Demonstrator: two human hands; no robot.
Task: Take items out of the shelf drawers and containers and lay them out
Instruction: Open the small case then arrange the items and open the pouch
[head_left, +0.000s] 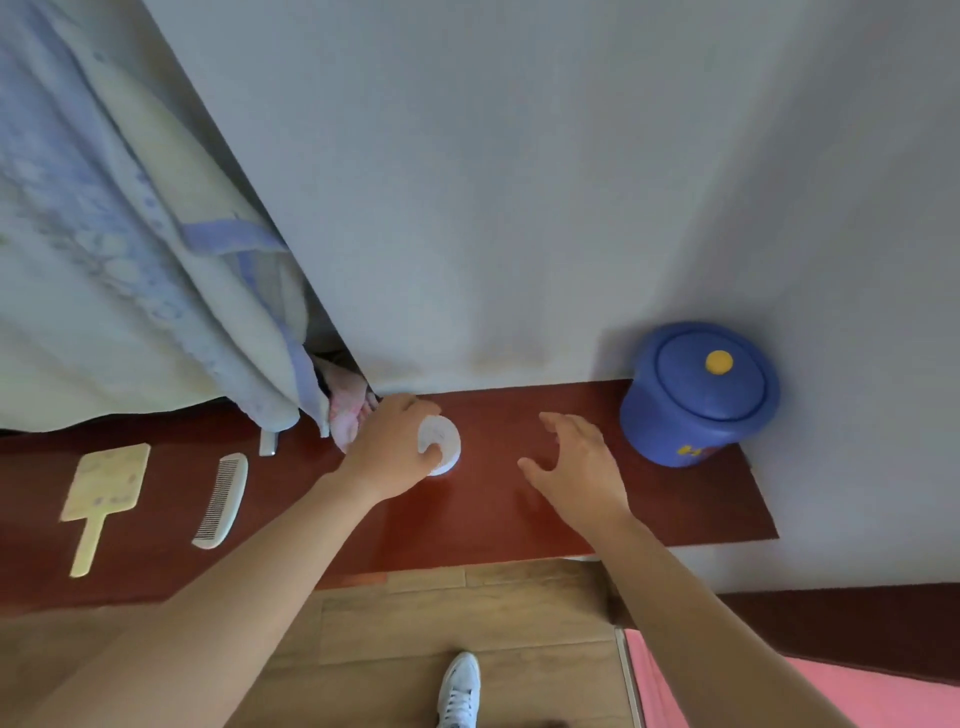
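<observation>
- The red shelf (675, 519) is flat, smooth and hard.
- The blue pot (698, 392) at 3 o'clock looks like hard plastic; lift its lid by the yellow knob.
- The mirror (101, 499) and comb (221, 501) lie at 9 o'clock.
- The left hand (387, 452) grips the little white jar (444, 444) in the middle: round, probably light, maybe slippery, so hold its sides.
- The right hand (576, 467) hovers, fingers spread.

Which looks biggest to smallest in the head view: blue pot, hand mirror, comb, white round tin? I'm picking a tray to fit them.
1. Blue pot, clearly largest.
2. Hand mirror.
3. Comb, about as long as the mirror but much narrower.
4. White round tin, smallest, partly hidden under the left hand.
</observation>
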